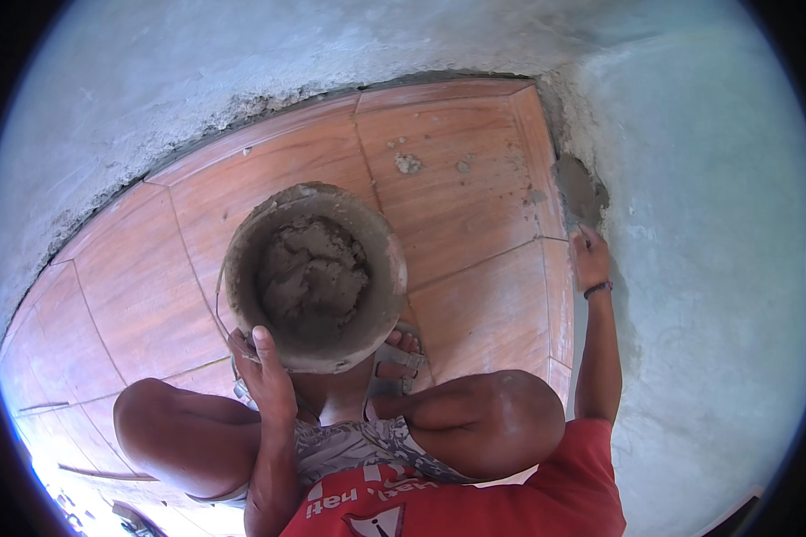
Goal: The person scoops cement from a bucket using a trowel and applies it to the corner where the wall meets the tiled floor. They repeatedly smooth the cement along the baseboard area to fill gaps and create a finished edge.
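Landmark: the bucket (388, 277), round and mortar-smeared, in front of the crouched person's knees. We see its mouth facing up toward us; whether its base rests flat on the floor, we cannot tell. Inside it, grey mortar (309, 277) lies in a lumpy mass, lower than the rim.

Left hand (267, 374): at the bucket's near-left rim. We record the thumb over the edge and the fingers against the outer side, gripping the bucket.

Right hand (590, 259): well to the right of the bucket, low by the greenish wall (716, 233). Fingers curled narrow; we cannot tell what they close on. Just beyond this hand, also right of the bucket, is a dark grey patch (582, 190); we cannot settle whether it is wet mortar or a coated blade. A dark band (598, 289) circles the wrist.

Beyond the bucket and to its right, we note mortar crumbs (408, 163) on orange-brown tiles (475, 215). A sandalled foot (398, 362) shows just near-right of the bucket.
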`<state>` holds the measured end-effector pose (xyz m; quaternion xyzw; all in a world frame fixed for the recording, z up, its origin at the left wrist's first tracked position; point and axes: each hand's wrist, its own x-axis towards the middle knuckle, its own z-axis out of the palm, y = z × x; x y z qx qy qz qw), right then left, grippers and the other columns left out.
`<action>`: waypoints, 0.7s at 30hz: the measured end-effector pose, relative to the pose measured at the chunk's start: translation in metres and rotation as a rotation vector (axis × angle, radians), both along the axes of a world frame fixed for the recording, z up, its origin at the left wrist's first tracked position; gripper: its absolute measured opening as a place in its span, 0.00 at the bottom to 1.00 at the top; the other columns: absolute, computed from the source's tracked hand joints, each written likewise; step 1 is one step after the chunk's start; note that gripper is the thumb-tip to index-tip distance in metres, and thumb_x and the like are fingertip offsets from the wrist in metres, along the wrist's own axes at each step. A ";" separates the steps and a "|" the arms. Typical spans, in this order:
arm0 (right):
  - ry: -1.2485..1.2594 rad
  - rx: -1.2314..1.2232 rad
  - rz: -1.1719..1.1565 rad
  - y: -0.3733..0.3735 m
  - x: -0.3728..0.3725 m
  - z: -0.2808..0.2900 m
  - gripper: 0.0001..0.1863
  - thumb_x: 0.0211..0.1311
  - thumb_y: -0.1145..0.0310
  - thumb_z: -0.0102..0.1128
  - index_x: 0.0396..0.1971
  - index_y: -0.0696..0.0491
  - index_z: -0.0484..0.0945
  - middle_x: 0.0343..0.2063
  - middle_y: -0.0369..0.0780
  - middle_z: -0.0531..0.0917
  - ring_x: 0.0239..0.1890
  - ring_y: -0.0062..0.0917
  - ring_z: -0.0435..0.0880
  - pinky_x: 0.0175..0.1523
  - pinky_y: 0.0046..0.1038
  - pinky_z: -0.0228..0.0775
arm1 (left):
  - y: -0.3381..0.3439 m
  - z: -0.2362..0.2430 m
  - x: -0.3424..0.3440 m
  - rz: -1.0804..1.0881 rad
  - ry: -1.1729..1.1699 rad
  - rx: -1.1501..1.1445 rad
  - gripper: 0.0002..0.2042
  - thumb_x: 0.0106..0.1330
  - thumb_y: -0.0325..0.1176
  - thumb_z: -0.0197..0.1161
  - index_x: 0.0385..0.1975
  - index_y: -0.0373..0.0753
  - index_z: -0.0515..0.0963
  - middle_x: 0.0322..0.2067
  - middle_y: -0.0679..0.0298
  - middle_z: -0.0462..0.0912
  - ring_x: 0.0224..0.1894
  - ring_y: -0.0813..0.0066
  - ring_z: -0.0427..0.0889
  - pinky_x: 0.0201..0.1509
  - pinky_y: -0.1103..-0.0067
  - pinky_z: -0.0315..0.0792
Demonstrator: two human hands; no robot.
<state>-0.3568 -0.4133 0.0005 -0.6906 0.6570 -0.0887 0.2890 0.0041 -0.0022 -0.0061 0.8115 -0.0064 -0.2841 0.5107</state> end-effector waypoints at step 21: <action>0.197 -0.168 0.137 0.046 -0.034 0.025 0.20 0.65 0.62 0.61 0.53 0.56 0.78 0.25 0.42 0.83 0.18 0.25 0.79 0.27 0.29 0.73 | -0.006 0.004 -0.002 0.035 -0.072 -0.011 0.23 0.75 0.50 0.51 0.43 0.29 0.68 0.31 0.60 0.70 0.36 0.72 0.66 0.44 0.73 0.65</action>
